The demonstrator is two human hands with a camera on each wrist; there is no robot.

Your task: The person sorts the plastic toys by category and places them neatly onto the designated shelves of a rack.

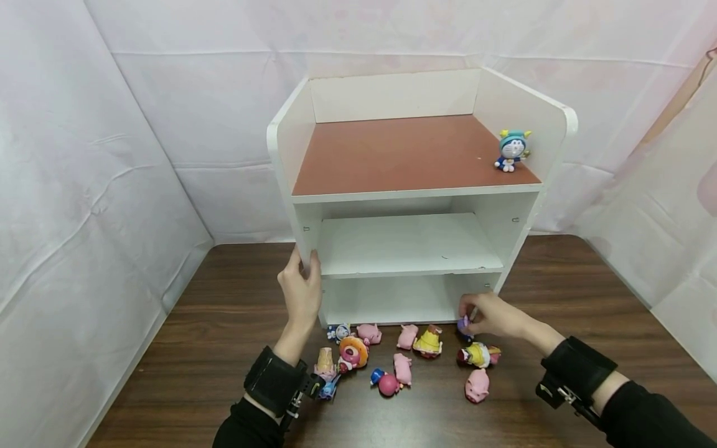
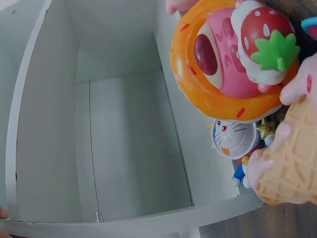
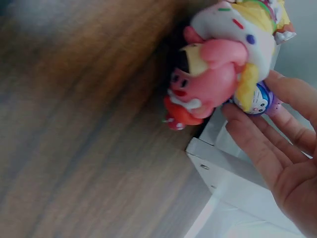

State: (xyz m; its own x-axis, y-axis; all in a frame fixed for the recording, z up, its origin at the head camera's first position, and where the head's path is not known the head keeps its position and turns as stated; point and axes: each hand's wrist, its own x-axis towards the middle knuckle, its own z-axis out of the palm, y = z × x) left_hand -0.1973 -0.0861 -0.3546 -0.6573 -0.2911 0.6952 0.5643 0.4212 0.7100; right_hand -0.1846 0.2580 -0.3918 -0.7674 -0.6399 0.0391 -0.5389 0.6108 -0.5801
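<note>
My left hand [image 1: 300, 292] grips the edge of the left side panel of a white shelf unit [image 1: 414, 272], thumb inside and fingers outside. In the left wrist view only a fingertip [image 2: 3, 214] shows at the lower left corner. Low at the unit's right front, my right hand [image 1: 493, 316] pinches a small blue-and-purple cat figurine [image 3: 258, 100], partly hidden by the fingers. Just in front of that hand lies a figurine in yellow and white with a pink end [image 1: 478, 354]. Another blue cat figurine [image 1: 511, 151] stands upright on the brown top shelf.
Several figurines lie along the unit's front, among them an orange ring toy [image 1: 353, 353], an ice-cream cone figurine [image 1: 325, 361], a yellow-dressed figurine [image 1: 428, 342] and a pink pig [image 1: 477, 386]. White cloth [image 1: 112, 186] walls surround the dark wooden table [image 1: 224, 348].
</note>
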